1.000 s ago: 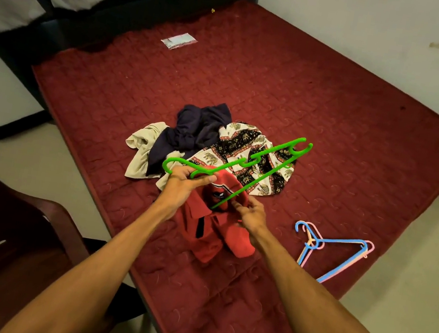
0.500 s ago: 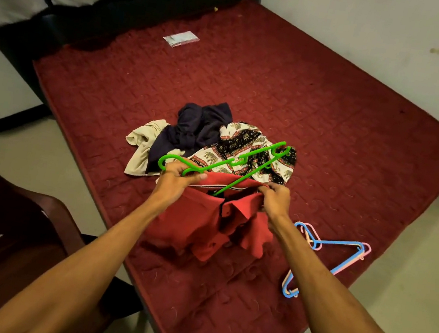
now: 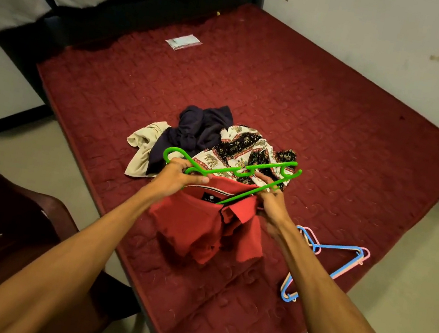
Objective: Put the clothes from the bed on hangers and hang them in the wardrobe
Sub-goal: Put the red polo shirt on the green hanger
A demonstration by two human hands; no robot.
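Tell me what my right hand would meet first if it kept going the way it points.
The green hanger; the right hand seems to pinch its bar with its fingers. Beyond that lies the elephant-print garment on the bed, though depth is unclear.

The red shirt (image 3: 203, 227), flat on the bed (image 3: 333, 127) a second ago, now hangs lifted by its collar. The right hand (image 3: 273, 200) has risen with it to meet the green hangers (image 3: 229, 170) in the left hand (image 3: 179, 174), and one hanger arm now pokes into the collar opening.
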